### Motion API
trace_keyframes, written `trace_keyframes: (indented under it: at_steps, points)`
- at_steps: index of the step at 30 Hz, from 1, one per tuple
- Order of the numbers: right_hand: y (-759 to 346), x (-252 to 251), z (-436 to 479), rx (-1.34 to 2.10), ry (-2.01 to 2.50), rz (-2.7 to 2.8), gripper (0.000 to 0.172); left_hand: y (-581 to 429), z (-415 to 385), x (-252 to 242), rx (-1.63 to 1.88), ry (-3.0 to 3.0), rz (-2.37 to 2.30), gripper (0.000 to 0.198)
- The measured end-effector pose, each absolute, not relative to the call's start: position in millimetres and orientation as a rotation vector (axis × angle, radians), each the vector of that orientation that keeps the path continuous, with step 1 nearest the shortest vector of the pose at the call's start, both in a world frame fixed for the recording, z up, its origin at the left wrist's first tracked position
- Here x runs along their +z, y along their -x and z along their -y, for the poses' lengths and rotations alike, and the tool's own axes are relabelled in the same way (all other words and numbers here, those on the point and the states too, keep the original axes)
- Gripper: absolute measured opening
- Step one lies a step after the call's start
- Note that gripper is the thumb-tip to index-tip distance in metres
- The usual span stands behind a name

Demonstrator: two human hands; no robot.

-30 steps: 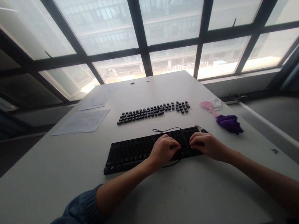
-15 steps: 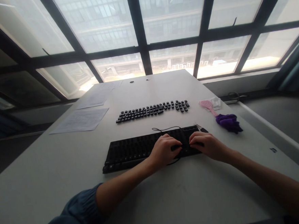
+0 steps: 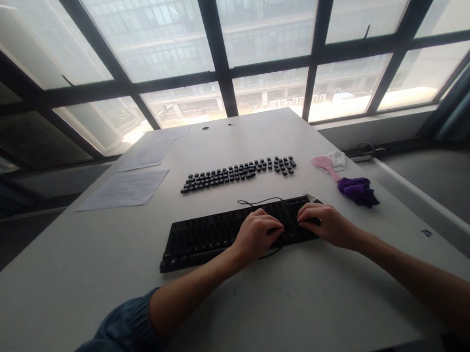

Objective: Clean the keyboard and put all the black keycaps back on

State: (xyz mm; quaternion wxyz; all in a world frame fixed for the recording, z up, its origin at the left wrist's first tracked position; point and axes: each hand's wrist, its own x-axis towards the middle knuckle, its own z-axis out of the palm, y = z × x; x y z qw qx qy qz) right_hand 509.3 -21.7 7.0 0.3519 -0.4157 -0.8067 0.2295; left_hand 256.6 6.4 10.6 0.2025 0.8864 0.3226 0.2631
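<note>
A black keyboard [image 3: 207, 237] lies across the white table [image 3: 84, 272] in front of me. My left hand [image 3: 258, 233] rests on its right half with the fingers curled in. Just to the right, my right hand [image 3: 322, 224] sits on the keyboard's right end, fingers bent down with the tips on it. Whatever is under either hand's fingers is hidden. A thin black cable [image 3: 261, 200] loops behind the keyboard. Further back, loose black keycaps [image 3: 235, 173] are laid out in rows.
A pink brush [image 3: 323, 164], a small white item [image 3: 339, 159] and a purple cloth [image 3: 357, 191] lie at the right of the table. Printed sheets [image 3: 125, 189] lie at the left, more paper [image 3: 148, 152] behind them. Large windows stand beyond the far edge.
Both hands stay on the right part of the keyboard with only slight finger movement. The view has drifted a little.
</note>
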Motion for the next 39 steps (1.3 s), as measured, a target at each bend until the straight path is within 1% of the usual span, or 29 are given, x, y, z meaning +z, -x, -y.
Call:
trace_keyframes:
  at_steps: [4,9,19,28,34,39]
  points:
    - [-508,2,21,0.633,1.117,2.028,0.007,-258,-8,9,0.76,-2.376,-0.971,0.01]
    - [-506,-2,20,0.624,1.11,2.003,0.007,-258,-8,10,0.746,-2.386,-0.951,0.01]
    - [-504,1,23,0.548,1.064,2.12,0.012,-259,-6,8,0.758,-2.425,-0.968,0.01]
    - [-504,1,24,0.541,1.072,2.151,0.009,-261,-5,6,0.784,-2.401,-0.944,0.011]
    - [-504,0,24,0.534,1.058,2.16,0.009,-259,-5,-2,0.78,-2.556,-0.877,0.014]
    - [-503,2,25,0.479,1.042,2.205,0.012,-259,-3,6,0.713,-2.762,-0.803,0.023]
